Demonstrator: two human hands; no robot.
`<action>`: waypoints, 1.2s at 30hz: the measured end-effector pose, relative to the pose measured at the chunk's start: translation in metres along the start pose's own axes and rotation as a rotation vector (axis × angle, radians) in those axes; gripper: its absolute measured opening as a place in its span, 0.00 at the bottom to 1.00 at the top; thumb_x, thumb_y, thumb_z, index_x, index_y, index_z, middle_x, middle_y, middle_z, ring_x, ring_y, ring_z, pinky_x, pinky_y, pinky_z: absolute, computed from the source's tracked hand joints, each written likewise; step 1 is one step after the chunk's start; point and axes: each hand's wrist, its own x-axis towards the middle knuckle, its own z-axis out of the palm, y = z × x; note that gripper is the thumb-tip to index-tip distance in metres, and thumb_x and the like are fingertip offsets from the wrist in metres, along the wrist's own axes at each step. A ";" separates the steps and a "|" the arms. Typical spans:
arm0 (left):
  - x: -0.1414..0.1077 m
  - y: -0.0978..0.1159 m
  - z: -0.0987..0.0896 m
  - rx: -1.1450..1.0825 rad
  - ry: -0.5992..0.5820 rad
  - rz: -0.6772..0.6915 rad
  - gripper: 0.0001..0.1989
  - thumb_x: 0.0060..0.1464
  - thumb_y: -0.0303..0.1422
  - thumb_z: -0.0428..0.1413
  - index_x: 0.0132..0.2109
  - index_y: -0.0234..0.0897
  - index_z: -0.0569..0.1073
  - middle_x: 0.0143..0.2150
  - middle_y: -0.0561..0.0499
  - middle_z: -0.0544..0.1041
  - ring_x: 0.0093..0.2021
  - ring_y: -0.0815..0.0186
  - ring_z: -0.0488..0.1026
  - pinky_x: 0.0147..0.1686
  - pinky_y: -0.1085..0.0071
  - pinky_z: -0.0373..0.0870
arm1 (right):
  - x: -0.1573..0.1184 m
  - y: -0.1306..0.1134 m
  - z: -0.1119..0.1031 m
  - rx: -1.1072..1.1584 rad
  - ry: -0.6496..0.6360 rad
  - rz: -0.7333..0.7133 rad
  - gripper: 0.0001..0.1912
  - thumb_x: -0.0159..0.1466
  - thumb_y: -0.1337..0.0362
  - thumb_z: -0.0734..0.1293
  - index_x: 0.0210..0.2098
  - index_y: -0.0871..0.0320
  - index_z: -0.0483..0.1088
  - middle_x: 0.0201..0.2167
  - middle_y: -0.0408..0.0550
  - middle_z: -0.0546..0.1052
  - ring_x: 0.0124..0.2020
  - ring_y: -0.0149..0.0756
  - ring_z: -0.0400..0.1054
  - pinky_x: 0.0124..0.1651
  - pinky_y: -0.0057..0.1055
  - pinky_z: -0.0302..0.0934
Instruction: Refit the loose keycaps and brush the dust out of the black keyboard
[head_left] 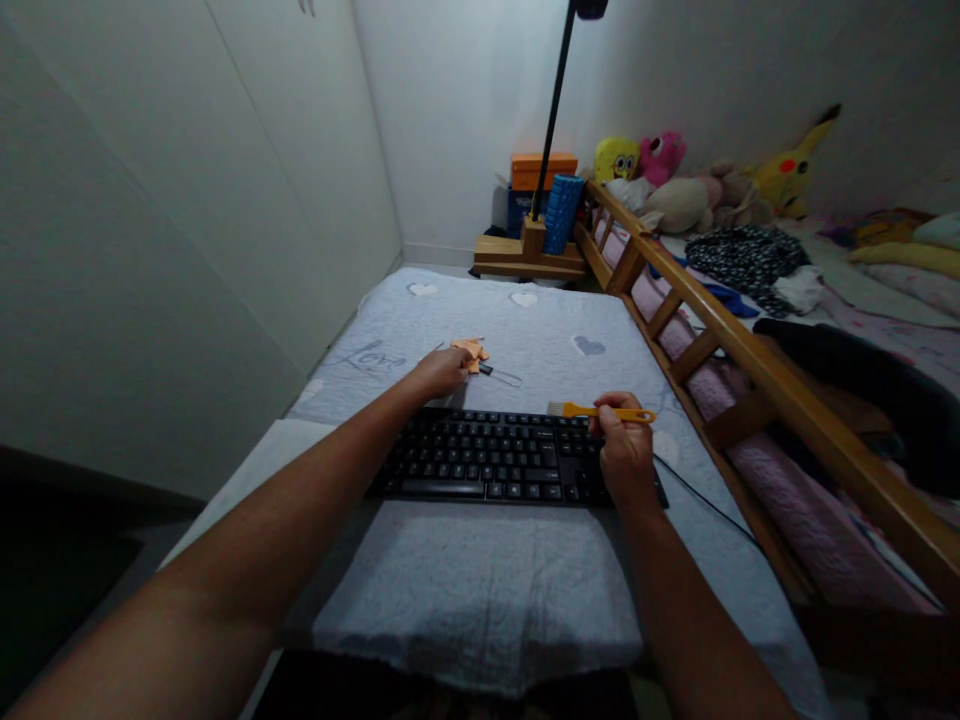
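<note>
A black keyboard (480,460) lies across a pale blue cloth cover (480,570) in front of me. My right hand (626,445) holds a brush (604,411) with an orange-yellow handle, its pale bristles pointing left over the keyboard's back edge. Beyond the keyboard, my left hand (442,372) has its fingers closed at a crumpled orange cloth (471,350). Right beside that cloth lies a wire tool (502,375) with a small black handle, perhaps a keycap puller. A thin stick-like piece shows just behind the left hand; its kind is unclear.
A wooden bed rail (720,330) runs along the right, with bedding and plush toys behind it. The keyboard's cable (709,500) trails right. At the back stand a lamp pole (555,110), a blue foam roller (562,213) and an orange box (544,170). White cabinet doors (187,180) border the left.
</note>
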 end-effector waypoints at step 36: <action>-0.114 -0.050 -0.020 -0.243 0.323 -0.251 0.19 0.59 0.42 0.50 0.49 0.39 0.79 0.52 0.47 0.82 0.54 0.55 0.75 0.59 0.61 0.66 | -0.002 -0.035 0.059 -0.330 -0.208 -0.092 0.09 0.62 0.60 0.60 0.29 0.54 0.69 0.20 0.42 0.72 0.24 0.36 0.67 0.32 0.32 0.57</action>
